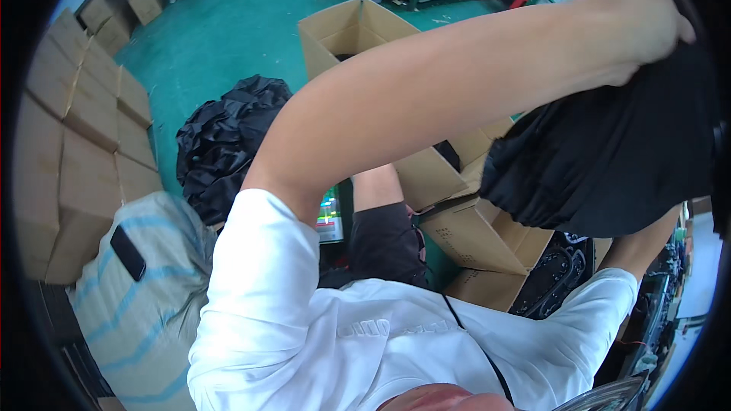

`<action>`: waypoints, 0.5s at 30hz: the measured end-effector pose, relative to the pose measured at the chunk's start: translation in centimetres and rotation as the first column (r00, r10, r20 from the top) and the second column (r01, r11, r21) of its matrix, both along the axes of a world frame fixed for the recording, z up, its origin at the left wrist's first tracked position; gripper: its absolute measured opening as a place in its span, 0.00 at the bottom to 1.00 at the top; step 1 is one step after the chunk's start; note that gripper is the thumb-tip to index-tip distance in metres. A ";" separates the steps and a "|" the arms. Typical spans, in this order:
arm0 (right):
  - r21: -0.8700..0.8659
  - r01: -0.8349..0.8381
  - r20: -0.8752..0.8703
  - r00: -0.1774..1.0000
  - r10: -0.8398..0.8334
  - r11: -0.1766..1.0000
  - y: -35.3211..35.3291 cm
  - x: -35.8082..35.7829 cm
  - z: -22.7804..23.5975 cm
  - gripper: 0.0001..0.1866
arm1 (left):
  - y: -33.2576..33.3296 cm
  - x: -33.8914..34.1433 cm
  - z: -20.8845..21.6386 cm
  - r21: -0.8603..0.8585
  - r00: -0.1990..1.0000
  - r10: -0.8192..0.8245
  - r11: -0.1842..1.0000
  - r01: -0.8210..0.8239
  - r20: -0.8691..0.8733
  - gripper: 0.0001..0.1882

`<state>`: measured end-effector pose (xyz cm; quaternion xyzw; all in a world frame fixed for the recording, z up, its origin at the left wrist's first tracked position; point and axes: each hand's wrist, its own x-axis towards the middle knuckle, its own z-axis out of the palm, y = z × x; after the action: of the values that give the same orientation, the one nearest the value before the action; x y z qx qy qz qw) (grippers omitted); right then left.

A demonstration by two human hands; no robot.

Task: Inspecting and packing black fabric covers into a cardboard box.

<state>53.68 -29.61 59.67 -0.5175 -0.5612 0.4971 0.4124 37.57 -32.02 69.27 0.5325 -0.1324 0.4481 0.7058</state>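
My left arm reaches across to the upper right, where my left hand [636,19] is closed on the upper edge of a black cloth item [609,152]. The cloth hangs down in loose folds at the right rim of the view, and its exact kind does not show. From the lower right my right forearm goes up behind this cloth, which hides my right hand. Below the cloth, an open cardboard box [487,240] stands beside several black objects with straps or trim [560,278].
Stacked cardboard boxes [91,144] line the left side. A phone [128,253] lies on a pale blue-striped sack [145,320]. Crumpled black plastic [228,144] rests on the green floor, near another open box [324,38]. Machinery [655,320] stands at the right.
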 end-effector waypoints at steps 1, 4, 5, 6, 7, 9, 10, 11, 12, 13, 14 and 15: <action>-0.031 0.019 0.001 1.000 -0.019 0.999 2.3 0.9 -0.4 0.13 | 1.3 0.8 -1.0 -0.012 1.000 -0.023 1.000 0.023 0.001 0.18; -0.121 0.143 0.032 0.990 -0.140 0.982 8.9 11.3 -0.5 0.13 | 7.4 4.4 -6.7 -0.323 0.946 -0.320 0.890 0.321 0.058 0.22; -0.156 0.155 0.027 0.988 -0.153 0.975 10.5 13.6 -2.3 0.13 | 10.6 6.3 -11.0 -0.437 0.945 -0.327 0.847 0.302 0.018 0.21; -0.192 0.145 0.013 0.989 -0.145 0.971 12.7 15.3 -4.4 0.14 | 13.9 6.8 -15.5 -0.481 0.942 -0.326 0.840 0.252 -0.077 0.18; -0.224 0.129 -0.002 0.991 -0.133 0.966 14.9 17.2 -6.6 0.14 | 17.3 6.7 -19.9 -0.516 0.931 -0.323 0.835 0.194 -0.173 0.17; -0.203 -0.016 0.175 0.983 0.052 0.979 20.2 20.9 -14.0 0.13 | 22.7 6.4 -27.6 -0.752 0.763 -0.458 0.656 -0.056 -0.456 0.18; -0.221 0.044 0.385 0.922 0.046 0.974 24.5 18.4 -21.5 0.13 | 26.1 5.3 -32.0 -0.739 0.621 -0.467 0.606 -0.293 -0.630 0.18; -0.182 -0.120 0.607 0.767 0.208 0.976 26.6 17.1 -27.8 0.14 | 28.9 5.5 -37.1 -0.607 0.384 -0.472 0.658 -0.446 -0.793 0.19; -0.272 -0.193 0.597 0.734 0.323 0.943 27.8 19.1 -36.0 0.14 | 29.7 7.3 -39.7 -0.455 0.135 -0.438 0.808 -0.373 -0.889 0.18; -0.367 -0.249 0.553 0.716 0.425 0.896 28.5 18.0 -42.6 0.15 | 30.5 7.6 -42.4 -0.296 -0.113 -0.337 0.914 -0.279 -0.935 0.18; -0.497 -0.196 0.479 0.750 0.456 0.845 29.2 17.0 -48.9 0.14 | 32.0 8.1 -46.6 -0.206 -0.364 -0.241 0.969 -0.134 -0.900 0.18; -0.578 -0.210 0.341 0.815 0.468 0.788 29.3 15.9 -54.4 0.14 | 33.6 8.5 -51.9 -0.153 -0.577 -0.108 0.988 0.028 -0.810 0.17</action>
<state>69.56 -0.27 5.25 -0.5992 -0.5754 0.5566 0.0115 46.12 1.57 17.34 0.6153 0.5340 -0.3148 0.4869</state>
